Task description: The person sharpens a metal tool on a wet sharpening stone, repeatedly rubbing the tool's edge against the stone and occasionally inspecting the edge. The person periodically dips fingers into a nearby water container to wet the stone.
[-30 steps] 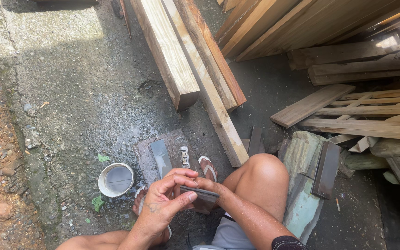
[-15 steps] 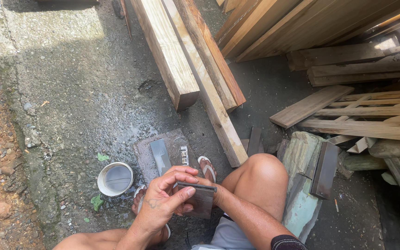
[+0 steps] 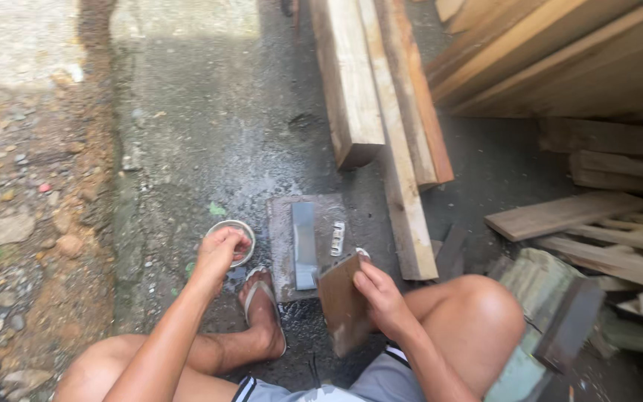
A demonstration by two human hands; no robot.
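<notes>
Grey concrete ground (image 3: 210, 134) carries the work area. Our left hand (image 3: 221, 249) reaches into a small round bowl (image 3: 243, 229); its fingertips are bunched together over the bowl's inside, and we cannot tell whether they pinch anything. Our right hand (image 3: 381, 294) is closed on a flat brown blade (image 3: 341, 301), thumb on the near face, fingers wrapped behind, holding it tilted above the ground. Just left of the blade lies a long grey sharpening stone (image 3: 304, 244), resting lengthwise on a flat dark slab (image 3: 280, 246). Our sandalled foot (image 3: 262, 309) sits touching the slab's near left corner. 3 long timber planks (image 3: 351, 82) lie beyond the slab, 1 reaching down beside its right edge.
</notes>
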